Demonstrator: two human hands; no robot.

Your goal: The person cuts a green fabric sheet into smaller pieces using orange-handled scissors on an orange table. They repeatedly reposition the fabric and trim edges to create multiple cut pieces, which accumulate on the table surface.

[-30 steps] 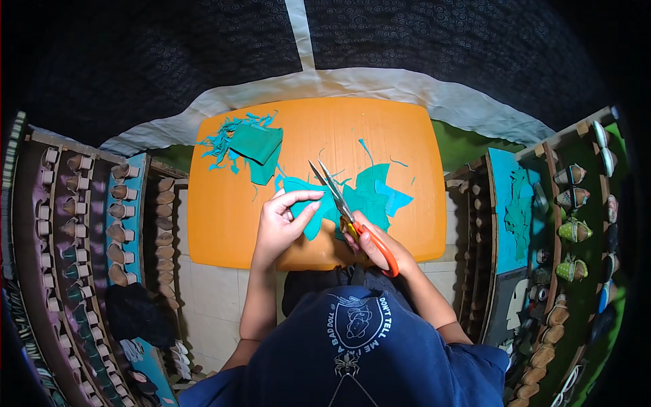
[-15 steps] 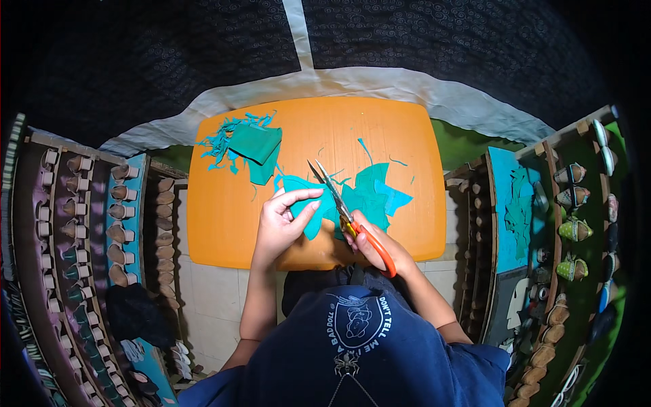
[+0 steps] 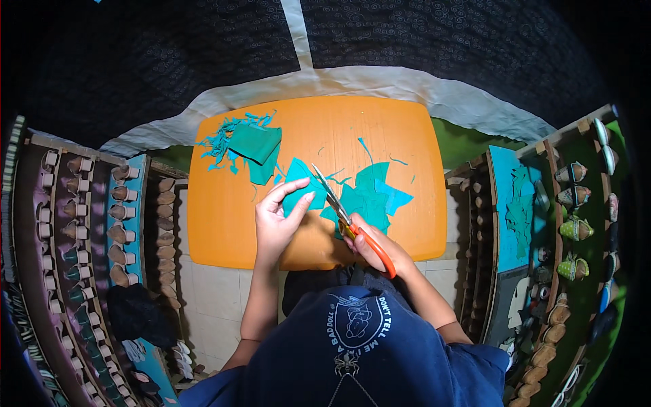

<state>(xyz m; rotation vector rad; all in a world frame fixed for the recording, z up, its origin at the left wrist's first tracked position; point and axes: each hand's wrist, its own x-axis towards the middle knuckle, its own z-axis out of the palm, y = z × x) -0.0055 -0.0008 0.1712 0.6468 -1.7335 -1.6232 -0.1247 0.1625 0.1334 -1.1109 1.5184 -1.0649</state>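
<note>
Between thumb and fingers, my left hand [image 3: 277, 216] pinches a small green fabric piece [image 3: 297, 178] above the table's middle. My right hand [image 3: 373, 243] grips orange-handled scissors [image 3: 332, 193], their blades pointing up and left along the piece's right edge. The blades look slightly parted at the tips. Just beyond the scissors, several cut green pieces [image 3: 369, 197] lie overlapping, a brighter blue-green one [image 3: 397, 197] at their right side. At the far left rest a folded green cloth [image 3: 258, 141] and a heap of thin green offcuts [image 3: 220, 144].
An orange table [image 3: 325, 122] with rounded corners stands before me. Racks of shoe lasts [image 3: 122, 214] line the left side. On the right, shelves hold patterned shoes [image 3: 575, 229] and more green scraps [image 3: 519, 210]. A dark patterned curtain [image 3: 441, 41] hangs behind.
My left hand has shifted slightly left and turned the fabric piece, which now stands more upright. The scissors have moved only a little, their blades now closer together.
</note>
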